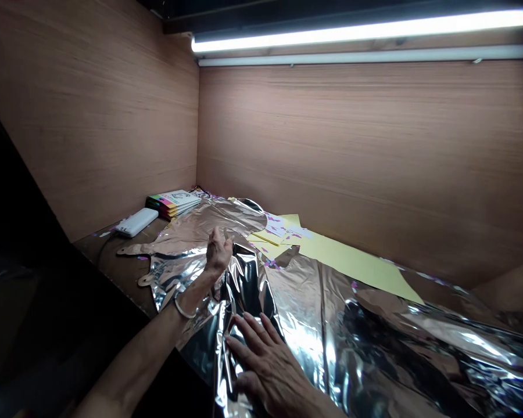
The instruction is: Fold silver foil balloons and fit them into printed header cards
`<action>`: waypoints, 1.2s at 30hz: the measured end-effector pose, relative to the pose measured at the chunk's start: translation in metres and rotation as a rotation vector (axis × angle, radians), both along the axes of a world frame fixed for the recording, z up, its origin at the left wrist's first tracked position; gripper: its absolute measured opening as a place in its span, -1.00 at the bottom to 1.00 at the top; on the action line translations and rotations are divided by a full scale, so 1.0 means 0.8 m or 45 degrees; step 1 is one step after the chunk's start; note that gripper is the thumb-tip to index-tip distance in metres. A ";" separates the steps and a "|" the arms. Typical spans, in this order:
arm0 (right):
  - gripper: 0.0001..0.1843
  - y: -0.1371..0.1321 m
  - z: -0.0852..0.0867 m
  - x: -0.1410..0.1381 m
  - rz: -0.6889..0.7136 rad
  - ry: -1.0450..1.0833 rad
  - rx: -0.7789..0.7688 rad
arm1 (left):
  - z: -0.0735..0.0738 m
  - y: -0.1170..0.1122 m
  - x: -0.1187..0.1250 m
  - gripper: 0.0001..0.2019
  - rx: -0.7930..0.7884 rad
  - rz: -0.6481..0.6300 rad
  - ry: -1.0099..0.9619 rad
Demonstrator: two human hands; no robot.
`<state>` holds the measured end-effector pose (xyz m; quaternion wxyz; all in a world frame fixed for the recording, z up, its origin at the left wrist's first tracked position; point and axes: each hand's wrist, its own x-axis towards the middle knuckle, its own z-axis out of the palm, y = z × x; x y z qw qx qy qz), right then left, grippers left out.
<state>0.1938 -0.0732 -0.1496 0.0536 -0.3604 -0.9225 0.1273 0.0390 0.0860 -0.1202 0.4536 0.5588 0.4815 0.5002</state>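
Note:
A large sheet of shiny silver foil (353, 337), like flat foil balloons, lies spread over the desk. My left hand (218, 251) reaches forward and rests on the foil, fingers bent and pressing down near a crease. My right hand (265, 360) lies flat on the foil close to me, fingers stretched out and spread along a fold. Neither hand holds anything. A thin bangle (183, 310) circles my left wrist.
Yellow paper sheets (353, 261) with small coloured scraps lie behind the foil. A white power bank (136, 222) with a cable and a stack of coloured booklets (174, 203) sit at the back left. Wooden walls enclose the desk; a tube light (357, 32) glows above.

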 end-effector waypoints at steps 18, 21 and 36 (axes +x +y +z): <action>-0.42 -0.002 0.003 0.000 -0.063 0.043 0.004 | -0.026 -0.034 0.044 -0.59 0.560 -0.775 1.164; -0.43 -0.010 0.000 0.002 -0.045 0.039 -0.023 | -0.004 -0.048 -0.002 -0.56 0.560 -0.533 1.119; -0.45 -0.023 0.002 -0.001 -0.103 0.027 -0.089 | -0.042 -0.087 -0.086 -0.78 0.781 -0.383 1.365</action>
